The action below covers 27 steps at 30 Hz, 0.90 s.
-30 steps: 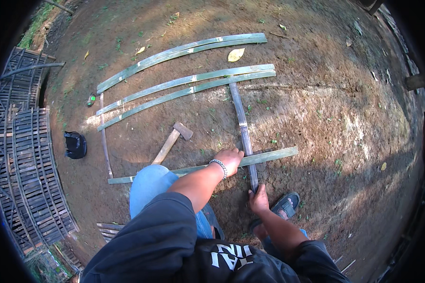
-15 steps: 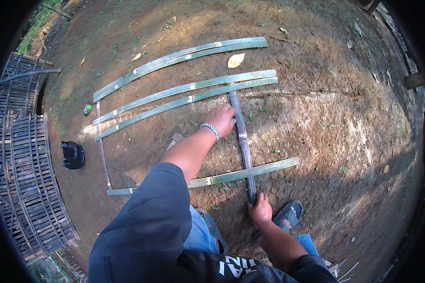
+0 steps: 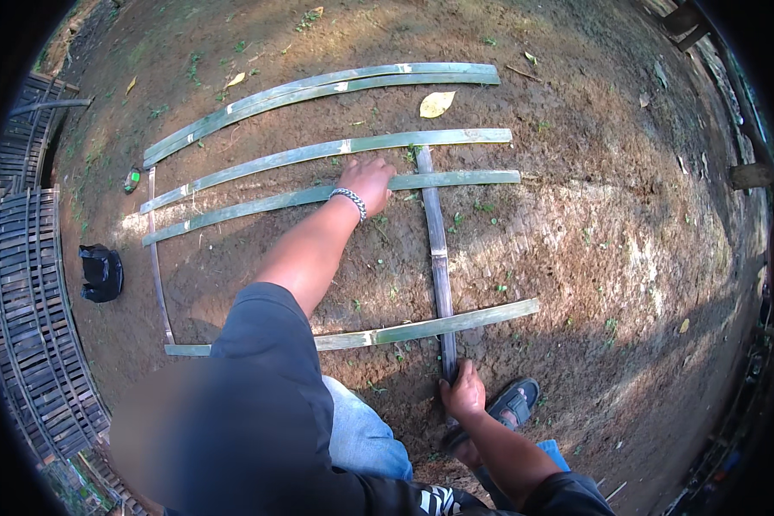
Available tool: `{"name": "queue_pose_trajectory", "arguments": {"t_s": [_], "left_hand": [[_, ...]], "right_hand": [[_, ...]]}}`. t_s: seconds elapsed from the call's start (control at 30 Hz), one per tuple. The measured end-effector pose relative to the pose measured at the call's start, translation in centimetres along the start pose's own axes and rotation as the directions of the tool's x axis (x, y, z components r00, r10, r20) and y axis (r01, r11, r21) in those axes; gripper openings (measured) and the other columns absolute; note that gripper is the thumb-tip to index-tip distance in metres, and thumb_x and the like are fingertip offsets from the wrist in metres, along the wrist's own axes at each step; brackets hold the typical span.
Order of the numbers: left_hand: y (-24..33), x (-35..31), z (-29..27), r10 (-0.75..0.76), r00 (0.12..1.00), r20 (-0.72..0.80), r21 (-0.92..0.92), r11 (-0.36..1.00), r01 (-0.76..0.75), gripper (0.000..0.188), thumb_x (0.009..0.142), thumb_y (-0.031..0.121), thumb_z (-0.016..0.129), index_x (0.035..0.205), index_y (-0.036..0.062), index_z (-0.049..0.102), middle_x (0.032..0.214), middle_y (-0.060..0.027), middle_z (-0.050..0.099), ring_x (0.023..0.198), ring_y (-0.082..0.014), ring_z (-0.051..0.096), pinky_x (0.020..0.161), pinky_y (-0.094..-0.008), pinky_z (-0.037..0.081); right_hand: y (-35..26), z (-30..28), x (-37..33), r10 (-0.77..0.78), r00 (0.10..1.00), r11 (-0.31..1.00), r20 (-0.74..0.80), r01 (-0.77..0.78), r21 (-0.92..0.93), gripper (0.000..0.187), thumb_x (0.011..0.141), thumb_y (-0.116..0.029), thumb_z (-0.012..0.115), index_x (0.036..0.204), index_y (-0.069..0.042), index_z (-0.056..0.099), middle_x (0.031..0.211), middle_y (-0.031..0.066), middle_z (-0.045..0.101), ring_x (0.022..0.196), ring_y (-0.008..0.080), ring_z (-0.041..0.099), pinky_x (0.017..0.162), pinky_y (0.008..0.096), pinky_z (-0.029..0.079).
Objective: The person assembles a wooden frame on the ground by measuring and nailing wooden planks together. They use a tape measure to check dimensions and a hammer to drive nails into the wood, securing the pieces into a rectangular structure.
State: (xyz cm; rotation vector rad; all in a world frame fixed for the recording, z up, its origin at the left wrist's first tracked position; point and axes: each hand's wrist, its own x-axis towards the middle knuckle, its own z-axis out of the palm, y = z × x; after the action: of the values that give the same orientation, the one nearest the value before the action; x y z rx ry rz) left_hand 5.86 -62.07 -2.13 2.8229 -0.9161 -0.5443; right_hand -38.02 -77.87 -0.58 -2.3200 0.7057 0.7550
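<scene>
Bamboo frame part laid: long slats down, cross slat unfixed. Left hand presses slat, grip unclear; right hand grasps cross slat's near end.

On the ground, long bamboo strips lie side by side crosswise, an upright strip crossing them (nearest strip included), with a slatted panel at the left edge.
</scene>
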Motion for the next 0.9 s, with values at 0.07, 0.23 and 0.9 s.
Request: {"name": "queue_pose_trajectory", "arguments": {"t_s": [0.07,0.23,0.9], "left_hand": [[-0.2,-0.5,0.2,0.044,0.999,0.002,-0.020,0.999,-0.044,0.036,0.090,0.024,0.070,0.124,0.0138,0.064,0.123,-0.0085,0.063,0.125,-0.0285,0.057,0.107,-0.0478,0.040],[-0.8,-0.5,-0.6,0.047,0.990,-0.130,-0.064,0.996,-0.056,0.038,0.091,0.022,0.068,0.128,0.0134,0.064,0.121,-0.0076,0.063,0.123,-0.0287,0.057,0.106,-0.0469,0.042],[-3.6,4.7,-2.3,-0.087,0.986,-0.144,0.079,0.992,0.099,0.039,0.090,0.018,0.071,0.128,0.0159,0.063,0.130,-0.0079,0.060,0.130,-0.0281,0.054,0.110,-0.0481,0.042]], "right_hand": [[-0.2,0.0,0.1,-0.018,1.000,1.000,0.003,0.018,0.014,0.055,0.084,-0.025,0.076,0.125,-0.006,0.045,0.117,0.0249,0.060,0.108,0.0466,0.062,0.091,0.0540,0.052],[-1.3,-0.7,0.4,0.049,0.997,0.998,0.057,-0.051,0.030,0.054,0.083,-0.026,0.077,0.123,-0.005,0.047,0.121,0.0259,0.059,0.107,0.0467,0.063,0.091,0.0530,0.052],[-4.3,-1.4,4.0,-0.046,0.998,0.999,-0.040,0.047,0.016,0.053,0.086,-0.022,0.073,0.127,-0.003,0.046,0.122,0.0249,0.058,0.111,0.0463,0.061,0.092,0.0526,0.051]]}}
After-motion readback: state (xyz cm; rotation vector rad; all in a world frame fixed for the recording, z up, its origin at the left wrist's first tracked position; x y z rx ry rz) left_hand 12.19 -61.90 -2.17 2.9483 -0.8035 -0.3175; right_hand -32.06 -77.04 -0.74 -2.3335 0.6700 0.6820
